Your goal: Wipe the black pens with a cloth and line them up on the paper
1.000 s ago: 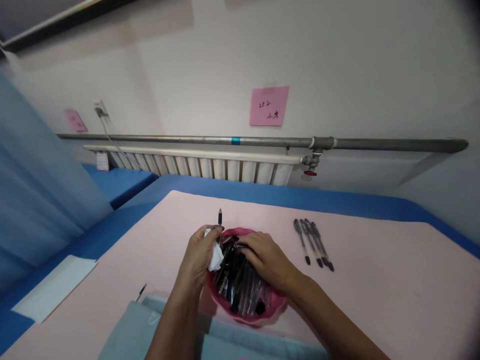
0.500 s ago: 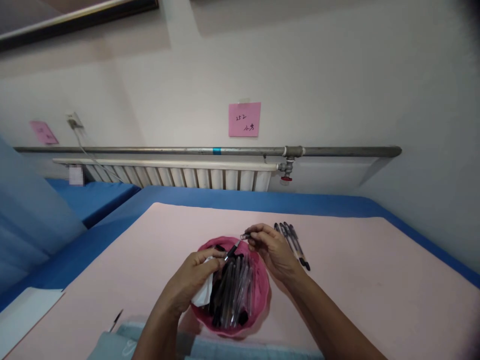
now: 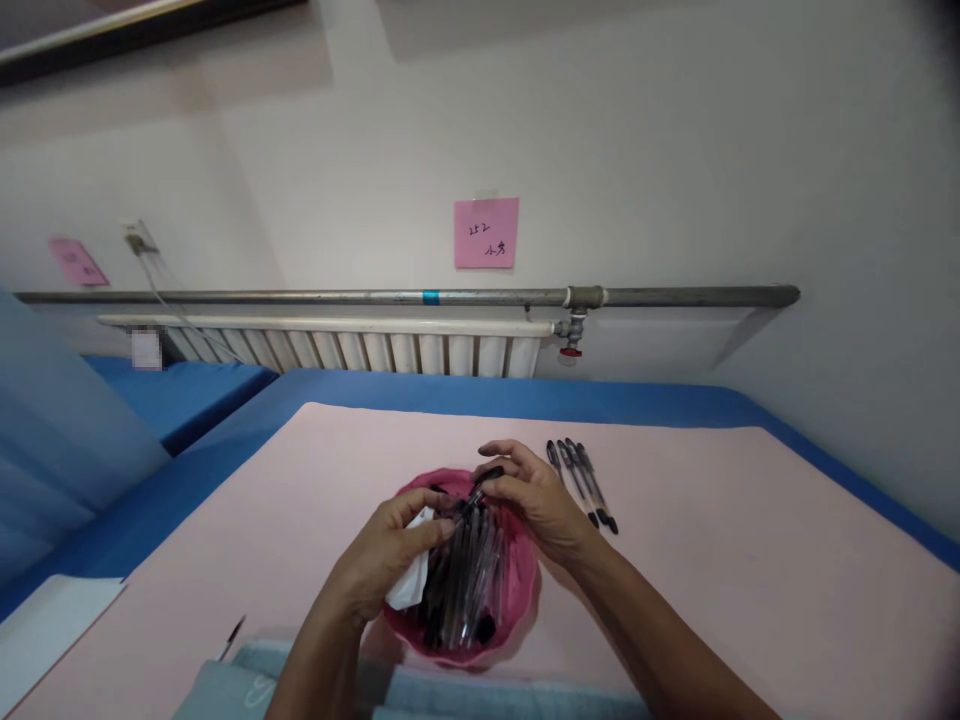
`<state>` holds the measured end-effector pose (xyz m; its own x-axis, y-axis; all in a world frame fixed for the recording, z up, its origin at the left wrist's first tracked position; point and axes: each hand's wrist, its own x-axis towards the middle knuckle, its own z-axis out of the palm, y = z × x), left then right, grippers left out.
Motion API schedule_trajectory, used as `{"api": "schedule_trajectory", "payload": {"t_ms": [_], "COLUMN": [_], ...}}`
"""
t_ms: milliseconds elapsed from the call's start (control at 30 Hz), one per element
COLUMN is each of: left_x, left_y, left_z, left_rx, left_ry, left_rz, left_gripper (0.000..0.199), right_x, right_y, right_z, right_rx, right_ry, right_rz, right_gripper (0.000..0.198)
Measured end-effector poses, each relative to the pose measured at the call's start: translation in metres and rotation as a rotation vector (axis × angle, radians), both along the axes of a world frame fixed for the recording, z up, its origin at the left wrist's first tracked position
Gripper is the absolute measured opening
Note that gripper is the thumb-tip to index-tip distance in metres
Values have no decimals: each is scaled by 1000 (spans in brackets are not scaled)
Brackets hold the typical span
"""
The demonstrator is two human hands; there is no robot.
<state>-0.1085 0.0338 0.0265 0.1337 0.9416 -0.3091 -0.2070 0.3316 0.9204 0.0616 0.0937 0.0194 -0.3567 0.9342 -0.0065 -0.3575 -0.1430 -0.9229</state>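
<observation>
My left hand (image 3: 386, 555) is closed, pinching the barrel of a pen (image 3: 470, 502) over a pink basket (image 3: 523, 615). Thumb and fingers of my right hand (image 3: 547, 510) grip the black pen cap (image 3: 491, 474), which now sits at the pen's tip end. Whether the cap is fully seated I cannot tell. Below both hands, the basket holds many clear pen barrels (image 3: 472, 585) and black parts. A white piece of paper or tissue (image 3: 409, 587) lies under my left hand, at the basket's left side.
Several capped pens (image 3: 581, 485) lie side by side to the right of the basket, on a pink sheet (image 3: 712, 540). A single pen (image 3: 232, 637) and a folded blue-green cloth (image 3: 225, 690) are near the front. White paper (image 3: 52, 630) lies at left.
The pen tip and the cap were apart just before; now they are joined. My hands have come closer together, and the fingers of my right hand have shifted on the cap.
</observation>
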Motion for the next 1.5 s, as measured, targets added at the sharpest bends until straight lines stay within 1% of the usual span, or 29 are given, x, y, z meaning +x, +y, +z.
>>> {"api": "schedule_trajectory", "payload": {"t_ms": [67,133,200,233,333,367,400,433,500,533,567,600,700,767,833,900,967,1067,1100,1167,1267,1333,1367,1433,1467,1500], "left_x": [3,6,10,11,14,14,14,13,12,11,10,9,9,10,11,12,11,4,1,-8,-22,-27,-28,-28,-27,-26], "left_y": [1,2,4,5,8,8,8,8,8,8,8,8,8,8,7,6,7,8,9,11,12,12,12,11,11,10], "left_z": [1,1,0,-1,-5,-7,-8,-9,-12,-12,-13,-13,-12,-10,-9,-8,-9,-9,-8,-5,-2,0,0,0,0,0], "left_rx": [29,66,97,108,124,129,134,138,127,111,91,72,47,43,42,41,40,55,57,64,103,133,139,131,122,112], "left_ry": [-54,-80,-80,-72,-52,-46,-31,3,113,168,209,232,236,239,239,235,240,244,233,213,198,198,204,239,265,297], "left_rz": [33,71,131,158,173,164,162,170,208,224,233,235,226,221,217,219,227,262,298,414,582,616,613,583,561,538], "left_gripper": [33,34,35,35,36,36,34,33,31,31,32,32,33,32,32,31,32,32,31,30,30,30,29,28,27,26], "right_x": [-3,-6,-10,-12,-19,-20,-20,-18,-6,5,18,33,81,106,121,127,128,128,127,125,110,92,81,60,51,43], "right_y": [-1,-2,-4,-5,-11,-12,-13,-12,-6,-1,4,10,28,36,42,45,47,47,47,46,42,37,33,23,19,14], "right_z": [-1,-3,-6,-7,-10,-11,-11,-11,-11,-11,-11,-11,-14,-19,-24,-28,-31,-30,-29,-25,-18,-15,-14,-15,-17,-19], "right_rx": [-46,-92,-145,-164,-145,-121,-98,-72,10,66,138,153,144,121,97,93,111,159,177,213,281,366,431,648,721,760], "right_ry": [56,121,154,142,31,3,-14,-36,-200,-327,-554,-658,-914,-1101,-1255,-1362,-1428,-1468,-1470,-1459,-1397,-1330,-1292,-1214,-1198,-1200], "right_rz": [40,45,49,77,205,214,185,119,-97,-226,-365,-446,-610,-669,-669,-644,-612,-576,-576,-597,-629,-601,-571,-463,-399,-349], "right_gripper": [38,41,38,34,20,19,19,20,24,27,29,29,25,18,15,16,18,20,20,23,28,26,25,23,23,23]}}
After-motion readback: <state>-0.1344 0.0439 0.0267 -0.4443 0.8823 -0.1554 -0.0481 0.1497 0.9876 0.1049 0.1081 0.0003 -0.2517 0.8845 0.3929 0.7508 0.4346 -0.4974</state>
